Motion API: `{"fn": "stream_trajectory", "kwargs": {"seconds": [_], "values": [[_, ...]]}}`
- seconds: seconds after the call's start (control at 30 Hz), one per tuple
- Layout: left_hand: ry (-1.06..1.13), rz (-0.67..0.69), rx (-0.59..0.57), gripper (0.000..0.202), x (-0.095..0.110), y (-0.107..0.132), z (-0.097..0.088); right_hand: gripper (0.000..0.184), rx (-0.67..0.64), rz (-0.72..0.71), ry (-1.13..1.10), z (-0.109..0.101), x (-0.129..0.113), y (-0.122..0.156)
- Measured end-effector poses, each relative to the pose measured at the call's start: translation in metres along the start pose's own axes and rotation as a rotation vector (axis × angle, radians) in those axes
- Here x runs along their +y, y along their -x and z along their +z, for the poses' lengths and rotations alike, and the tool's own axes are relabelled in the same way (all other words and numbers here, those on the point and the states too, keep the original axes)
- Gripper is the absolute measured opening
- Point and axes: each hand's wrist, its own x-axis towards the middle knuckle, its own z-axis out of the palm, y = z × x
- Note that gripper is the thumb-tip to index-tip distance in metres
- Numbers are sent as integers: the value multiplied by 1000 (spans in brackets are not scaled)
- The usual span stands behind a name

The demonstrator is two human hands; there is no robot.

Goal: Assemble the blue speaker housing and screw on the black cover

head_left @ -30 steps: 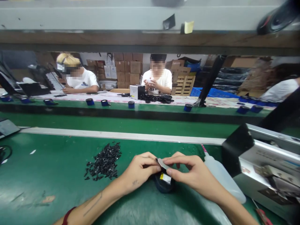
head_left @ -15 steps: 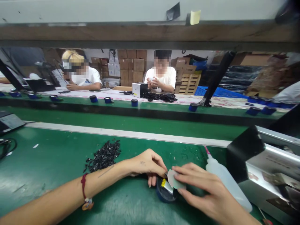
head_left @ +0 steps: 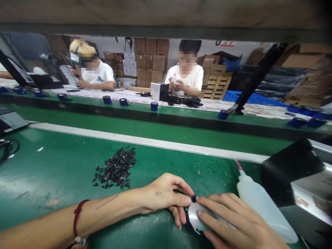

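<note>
A round silvery-white disc (head_left: pixel 194 215) lies over a dark blue round housing (head_left: pixel 190 226), most of which is hidden under it and my fingers. My left hand (head_left: pixel 168 197) is closed at the housing's far left rim, thumb and index finger pinching at a small black plastic piece (head_left: pixel 193 198); its other fingers rest along the housing's side. Over the disc lies my right hand (head_left: pixel 230 216), fingers on its top face and thumb at the near edge, gripping it. A pile of small black plastic pieces (head_left: pixel 118 169) lies on the green table beyond my left forearm.
A translucent squeeze bottle (head_left: pixel 264 207) lies at right beside an opened silver-and-black box (head_left: pixel 311 186). A pale strip (head_left: pixel 145 140) crosses the table. Blue round housings (head_left: pixel 154 106) line the far ledge, with two people seated behind it. Black cables (head_left: pixel 7 150) lie at far left.
The disc, tilted in my right hand before, now lies flatter over the housing and covers the silver battery with yellow tape. Both hands have come closer together. The camera view has shifted.
</note>
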Motion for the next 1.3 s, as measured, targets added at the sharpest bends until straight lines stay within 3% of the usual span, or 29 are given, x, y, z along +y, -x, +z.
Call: {"fn": "stream_trajectory", "kwargs": {"seconds": [0.2, 0.3, 0.37, 0.5, 0.7, 0.87, 1.07, 1.3], "values": [[-9, 35, 9, 53, -6, 0, -2, 39, -71, -73, 134, 8, -1, 9], [-10, 22, 21, 65, -14, 6, 1, 48, -53, -119, 236, 17, -1, 21], [-44, 7, 6, 69, -20, 12, 6, 46, -62, -154, 285, 19, -1, 23], [-168, 15, 39, 58, -28, 19, 20, 38, -126, -200, 363, 12, -3, 16], [-90, -10, 96, 82, -24, 17, 30, 38, -125, -191, 321, 6, -4, 11], [-127, -16, 123, 86, -28, 19, 27, 26, -137, 14, 225, 16, -7, 23], [-122, 81, 122, 52, -33, 19, 24, 25, -141, 137, 121, 22, -8, 27], [-87, 36, 173, 77, -34, 14, 26, 23, -148, 200, 66, 19, -7, 17]]}}
